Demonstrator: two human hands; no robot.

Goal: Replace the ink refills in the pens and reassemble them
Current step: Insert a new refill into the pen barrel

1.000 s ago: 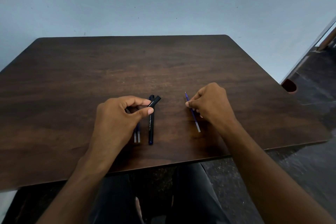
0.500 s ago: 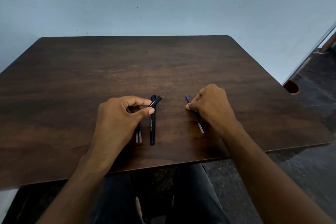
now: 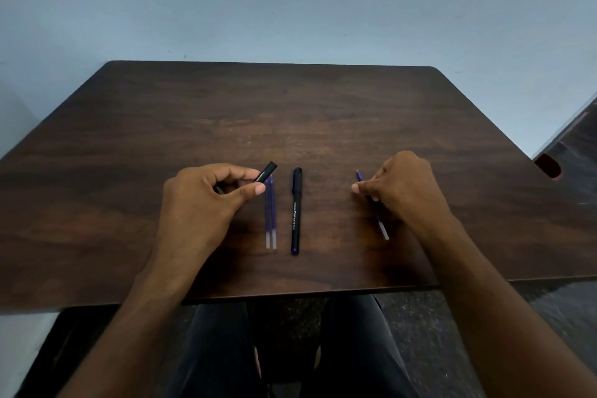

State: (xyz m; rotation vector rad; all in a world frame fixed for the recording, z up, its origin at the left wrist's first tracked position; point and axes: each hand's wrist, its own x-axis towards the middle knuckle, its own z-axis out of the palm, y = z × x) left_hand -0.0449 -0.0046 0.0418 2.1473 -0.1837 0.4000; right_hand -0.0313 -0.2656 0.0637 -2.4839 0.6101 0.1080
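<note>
Black barrel (image 3: 267,173) gripped in left hand (image 3: 206,203) has shifted left, uncovering two refills (image 3: 270,213); right hand (image 3: 400,187) still pinches one refill (image 3: 382,229) on table (image 3: 323,113). Insertion next, likely.

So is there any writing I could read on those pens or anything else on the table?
Capped pen: white print runs along the barrel, too blurred to read for sure.
Black barrel in the left hand: small white print, too small to read.
Refills and table: no writing visible.
</note>
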